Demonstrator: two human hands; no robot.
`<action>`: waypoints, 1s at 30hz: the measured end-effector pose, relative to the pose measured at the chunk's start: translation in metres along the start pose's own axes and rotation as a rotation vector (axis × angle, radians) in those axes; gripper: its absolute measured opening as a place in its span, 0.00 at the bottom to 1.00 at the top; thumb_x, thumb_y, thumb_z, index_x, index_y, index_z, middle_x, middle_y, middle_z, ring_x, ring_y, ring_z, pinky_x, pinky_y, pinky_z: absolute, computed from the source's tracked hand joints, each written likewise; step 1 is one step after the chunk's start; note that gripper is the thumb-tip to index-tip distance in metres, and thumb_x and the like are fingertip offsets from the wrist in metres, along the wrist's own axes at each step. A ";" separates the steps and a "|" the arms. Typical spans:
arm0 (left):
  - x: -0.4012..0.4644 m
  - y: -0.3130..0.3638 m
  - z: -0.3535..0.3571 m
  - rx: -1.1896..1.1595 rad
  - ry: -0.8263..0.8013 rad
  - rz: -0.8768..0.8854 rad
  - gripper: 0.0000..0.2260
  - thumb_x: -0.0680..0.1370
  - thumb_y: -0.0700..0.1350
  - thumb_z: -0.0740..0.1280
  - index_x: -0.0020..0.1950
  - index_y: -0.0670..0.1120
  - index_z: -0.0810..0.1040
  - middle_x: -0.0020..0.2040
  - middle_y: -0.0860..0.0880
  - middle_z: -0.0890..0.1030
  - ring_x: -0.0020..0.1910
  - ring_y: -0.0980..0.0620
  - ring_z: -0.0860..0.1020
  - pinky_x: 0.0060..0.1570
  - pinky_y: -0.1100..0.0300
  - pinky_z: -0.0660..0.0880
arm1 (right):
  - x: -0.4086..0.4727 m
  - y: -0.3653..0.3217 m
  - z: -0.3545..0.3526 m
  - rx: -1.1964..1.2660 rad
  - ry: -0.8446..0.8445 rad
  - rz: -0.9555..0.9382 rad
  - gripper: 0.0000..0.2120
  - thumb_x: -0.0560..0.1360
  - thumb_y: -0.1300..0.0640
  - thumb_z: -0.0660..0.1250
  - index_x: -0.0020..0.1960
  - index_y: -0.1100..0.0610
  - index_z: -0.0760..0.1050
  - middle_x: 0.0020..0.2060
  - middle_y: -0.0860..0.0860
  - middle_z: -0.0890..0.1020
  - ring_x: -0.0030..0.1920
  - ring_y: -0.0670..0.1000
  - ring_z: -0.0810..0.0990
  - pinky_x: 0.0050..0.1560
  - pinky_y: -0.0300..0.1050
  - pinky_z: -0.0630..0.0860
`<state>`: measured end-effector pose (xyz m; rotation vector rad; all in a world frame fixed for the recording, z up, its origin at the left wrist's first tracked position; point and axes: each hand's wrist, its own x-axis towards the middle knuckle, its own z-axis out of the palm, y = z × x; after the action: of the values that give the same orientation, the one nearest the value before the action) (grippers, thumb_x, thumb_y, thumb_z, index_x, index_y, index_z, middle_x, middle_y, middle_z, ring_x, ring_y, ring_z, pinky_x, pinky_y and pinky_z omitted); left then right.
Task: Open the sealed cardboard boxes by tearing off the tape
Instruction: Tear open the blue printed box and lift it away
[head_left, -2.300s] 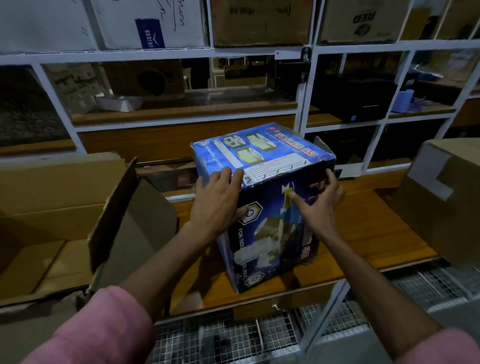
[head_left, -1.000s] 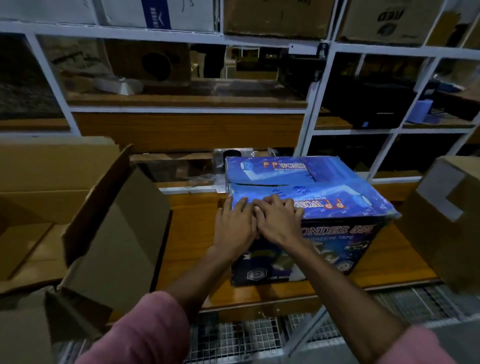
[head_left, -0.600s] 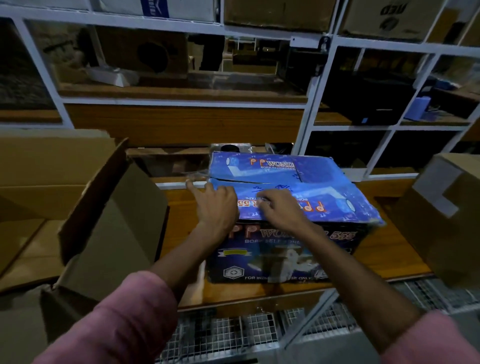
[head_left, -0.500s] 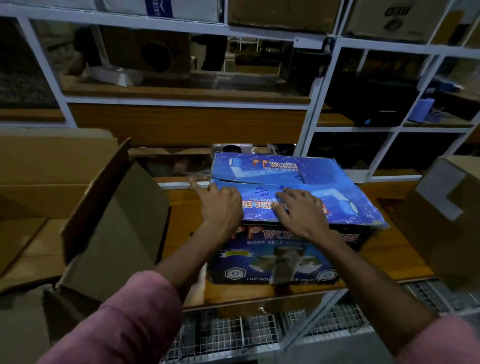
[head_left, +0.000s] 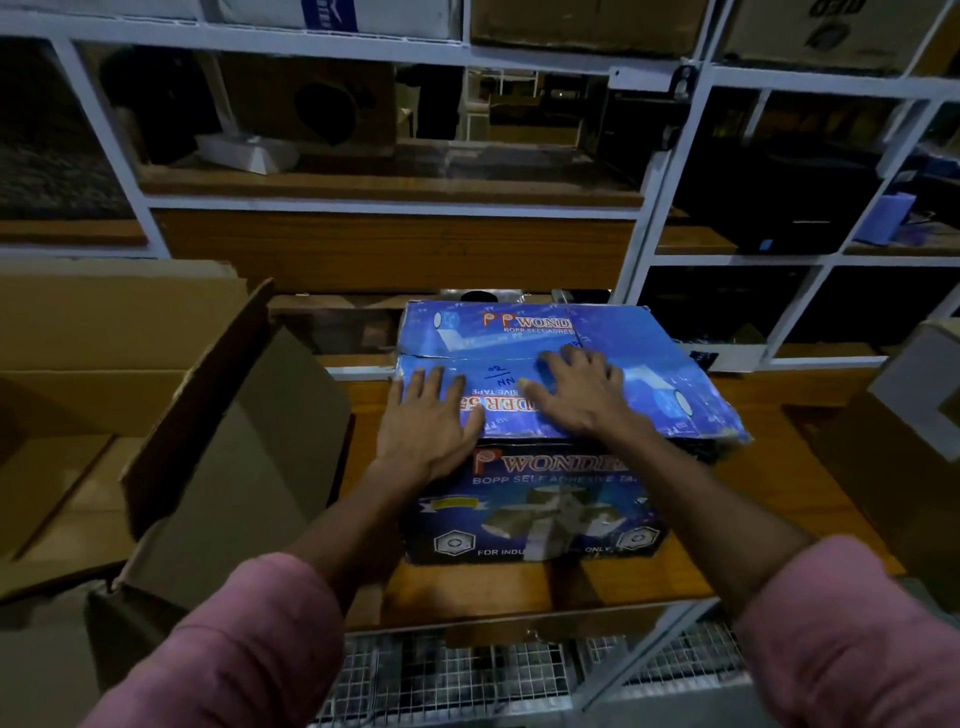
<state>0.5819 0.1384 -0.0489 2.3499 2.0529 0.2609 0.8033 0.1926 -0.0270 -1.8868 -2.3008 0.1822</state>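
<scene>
Fingers of your left hand (head_left: 426, 421) lie straight and spread, flat on the near flap of the blue box (head_left: 550, 499), close to its left corner. Your right hand (head_left: 582, 395) is also flat on top, a little nearer the middle of the frame, its fingertips (head_left: 566, 358) reaching up to the centre seam (head_left: 467, 358) where the two top flaps meet. Neither hand pinches or curls round anything; both simply press on the cardboard.

That box sits in the centre of the frame on the wooden shelf board (head_left: 779, 467), printed front face toward you. A brown carton (head_left: 223, 441) with its flaps already thrown open stands at the left of the frame, and another brown box (head_left: 914, 415) sits at the right edge.

You seem to be at the hunting stage: feeling along the seam for a tape end before any tearing has begun. I cannot tell in this dim light whether clear tape covers the seam or where its edge lies. Your next move likely calls for a fingernail to lift a tape corner at the left end of the seam while the other palm pins the lid, then a pinch and a steady pull along the seam.
</scene>
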 end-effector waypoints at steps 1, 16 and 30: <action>-0.001 0.000 0.000 -0.002 0.002 -0.009 0.32 0.82 0.65 0.42 0.82 0.51 0.54 0.83 0.44 0.54 0.81 0.43 0.50 0.79 0.42 0.48 | 0.005 0.008 -0.003 -0.028 -0.020 0.033 0.32 0.78 0.29 0.50 0.74 0.47 0.65 0.76 0.57 0.63 0.77 0.60 0.56 0.73 0.66 0.50; 0.020 0.076 -0.132 0.078 0.387 0.031 0.19 0.85 0.53 0.51 0.41 0.47 0.73 0.42 0.46 0.79 0.42 0.44 0.77 0.44 0.51 0.72 | -0.015 0.003 -0.151 0.231 0.199 0.027 0.18 0.82 0.46 0.62 0.40 0.56 0.80 0.36 0.52 0.82 0.38 0.50 0.81 0.36 0.46 0.74; -0.017 0.081 -0.105 0.023 -0.676 0.310 0.04 0.85 0.47 0.55 0.56 0.50 0.68 0.57 0.44 0.77 0.54 0.45 0.76 0.54 0.48 0.72 | -0.068 0.000 -0.083 0.030 -0.666 -0.130 0.24 0.79 0.44 0.64 0.73 0.48 0.68 0.64 0.49 0.75 0.63 0.50 0.74 0.65 0.51 0.72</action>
<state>0.6453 0.0993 0.0618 2.3087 1.3870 -0.4936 0.8330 0.1258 0.0514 -1.8450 -2.7795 0.9479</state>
